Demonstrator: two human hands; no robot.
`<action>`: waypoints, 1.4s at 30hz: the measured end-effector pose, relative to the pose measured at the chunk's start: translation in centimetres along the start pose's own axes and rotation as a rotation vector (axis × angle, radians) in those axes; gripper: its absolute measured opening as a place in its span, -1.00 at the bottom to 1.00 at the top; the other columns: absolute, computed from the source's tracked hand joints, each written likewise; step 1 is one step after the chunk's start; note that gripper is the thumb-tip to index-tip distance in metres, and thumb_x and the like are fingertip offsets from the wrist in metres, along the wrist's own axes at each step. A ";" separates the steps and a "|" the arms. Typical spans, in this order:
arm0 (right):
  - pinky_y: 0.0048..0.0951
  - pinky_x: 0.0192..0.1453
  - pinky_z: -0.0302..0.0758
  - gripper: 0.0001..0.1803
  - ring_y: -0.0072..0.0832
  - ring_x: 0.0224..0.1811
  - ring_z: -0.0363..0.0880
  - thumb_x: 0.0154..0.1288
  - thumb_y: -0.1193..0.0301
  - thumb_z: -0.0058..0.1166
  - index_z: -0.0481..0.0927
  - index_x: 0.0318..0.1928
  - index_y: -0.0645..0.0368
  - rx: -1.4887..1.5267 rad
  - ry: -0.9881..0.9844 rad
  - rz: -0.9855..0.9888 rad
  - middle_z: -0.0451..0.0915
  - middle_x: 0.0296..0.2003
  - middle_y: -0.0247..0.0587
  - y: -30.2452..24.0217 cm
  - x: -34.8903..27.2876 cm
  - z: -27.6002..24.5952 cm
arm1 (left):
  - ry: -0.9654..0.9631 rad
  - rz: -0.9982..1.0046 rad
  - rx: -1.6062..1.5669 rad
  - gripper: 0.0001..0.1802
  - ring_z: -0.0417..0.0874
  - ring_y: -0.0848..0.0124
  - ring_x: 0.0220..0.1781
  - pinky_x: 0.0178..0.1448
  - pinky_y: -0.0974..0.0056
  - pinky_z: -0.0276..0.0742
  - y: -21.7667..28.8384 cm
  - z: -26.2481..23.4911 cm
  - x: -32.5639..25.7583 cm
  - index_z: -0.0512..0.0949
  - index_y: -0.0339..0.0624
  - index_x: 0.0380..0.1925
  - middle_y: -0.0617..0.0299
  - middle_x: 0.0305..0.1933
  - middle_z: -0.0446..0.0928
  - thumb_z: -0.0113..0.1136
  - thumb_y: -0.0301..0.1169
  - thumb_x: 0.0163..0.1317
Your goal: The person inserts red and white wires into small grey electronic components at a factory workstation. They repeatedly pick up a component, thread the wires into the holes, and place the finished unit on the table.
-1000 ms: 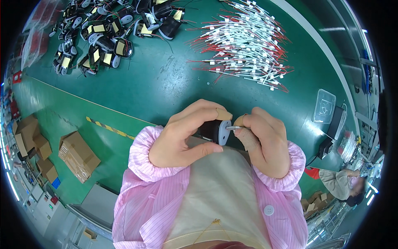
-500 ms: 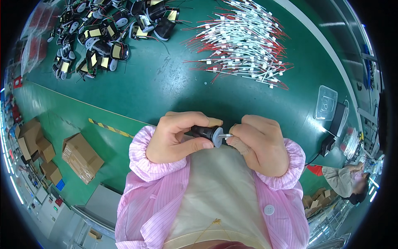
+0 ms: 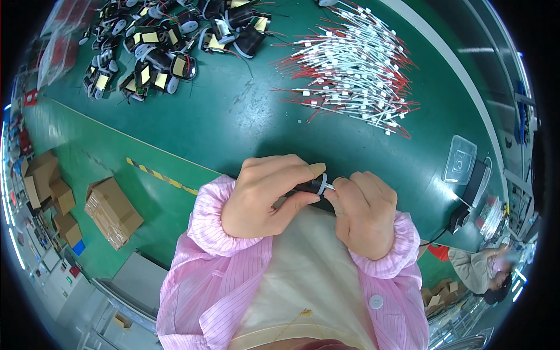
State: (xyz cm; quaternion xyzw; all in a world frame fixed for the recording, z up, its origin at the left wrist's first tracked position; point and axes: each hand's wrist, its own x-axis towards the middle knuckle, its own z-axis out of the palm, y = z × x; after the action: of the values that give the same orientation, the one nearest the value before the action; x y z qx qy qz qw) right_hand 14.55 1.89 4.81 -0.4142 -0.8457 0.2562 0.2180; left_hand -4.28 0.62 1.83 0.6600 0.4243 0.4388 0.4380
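Close to the table's near edge, my left hand (image 3: 265, 195) is closed around a black rounded housing with a grey disc end (image 3: 315, 185). The disc faces right, and part of the housing is hidden by my fingers. On the other side, my right hand (image 3: 368, 213) pinches a thin pale stem or lead (image 3: 330, 186) at the disc's centre; my fingertips cover its far end. Ahead on the green table lies a spread of white and red wire leads with white connectors (image 3: 356, 73). Far left is a heap of black wired housings with yellow pads (image 3: 149, 58).
A clear plastic tray (image 3: 460, 160) lies at the right beside a black device with a cable (image 3: 464, 213). Cardboard boxes (image 3: 114, 213) stand on the floor at left, beyond the table edge. Another person (image 3: 481, 268) sits at lower right.
Both hands have shifted slightly right with the housing, and the left hand has turned over it, so less of the disc face shows. The right fingers stay at the stem. The view has shifted a little.
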 end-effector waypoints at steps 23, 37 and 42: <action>-0.41 -0.19 0.51 -0.87 -0.40 -0.33 0.59 0.22 0.53 0.11 0.64 -0.23 0.27 0.015 0.241 0.255 0.61 -0.34 -0.16 12.6 3.7 -5.1 | 0.487 -0.335 1.148 -0.69 0.55 0.08 -0.24 -0.16 0.12 0.49 -4.2 -9.5 2.7 0.60 -0.19 -0.17 0.06 -0.21 0.42 0.28 -0.61 0.02; -0.41 -0.34 0.38 -0.90 -0.39 -0.31 0.46 -0.13 0.49 0.11 0.49 -0.50 0.17 -0.447 -0.031 -0.283 0.40 -0.42 -0.27 7.1 6.7 3.5 | 0.649 -0.215 0.548 -0.70 0.62 0.44 -0.34 -0.19 0.37 0.51 -3.7 -5.5 -1.1 0.45 -0.34 -0.09 0.12 -0.36 0.61 0.00 -0.72 0.13; -0.36 -0.20 0.34 -0.91 -0.38 -0.25 0.43 -0.09 0.46 0.11 0.49 -0.50 0.13 -0.364 0.026 -0.299 0.40 -0.41 -0.28 6.0 6.4 3.1 | 0.583 -0.237 -0.205 -0.49 0.65 0.26 -0.36 -0.24 0.29 0.60 -2.2 -2.2 -1.4 0.26 -0.39 0.14 0.00 -0.34 0.57 -0.18 -0.82 0.13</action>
State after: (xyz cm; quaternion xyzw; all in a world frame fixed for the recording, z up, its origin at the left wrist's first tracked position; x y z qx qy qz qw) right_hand 12.68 9.47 -0.22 -0.3202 -0.9270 0.0590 0.1863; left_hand -7.10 0.33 -0.05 0.4052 0.5592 0.5958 0.4101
